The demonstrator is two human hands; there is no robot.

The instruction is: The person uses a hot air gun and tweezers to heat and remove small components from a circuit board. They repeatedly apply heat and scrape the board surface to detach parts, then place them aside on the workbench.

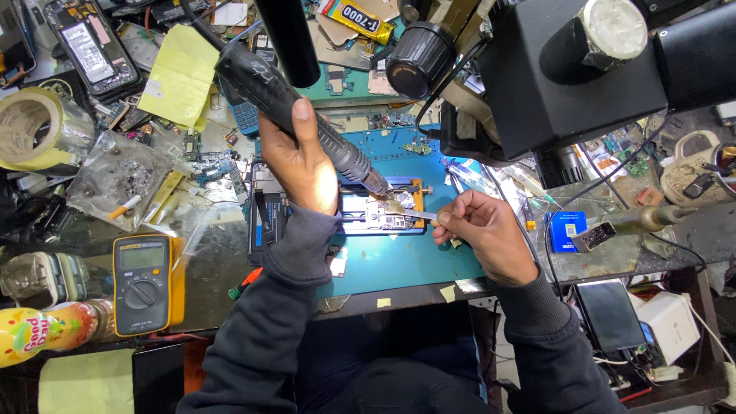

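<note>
Gripped in the left hand (pixel 295 165), a black hot-air wand (pixel 295 100) aimed at the small circuit board (pixel 386 217) clamped on the blue mat (pixel 399 264), while the right hand (pixel 479 230) pinched tweezers (pixel 424 215) at its edge, apparently mid-rework, demanding a steady lift.

A cluttered repair bench with a glass top (pixel 207 276) and a blue work mat (pixel 399 264), under even light. A black microscope (pixel 567 69) overhangs it; a yellow multimeter (pixel 142 284) and a tape roll (pixel 31 126) sit at left.
</note>
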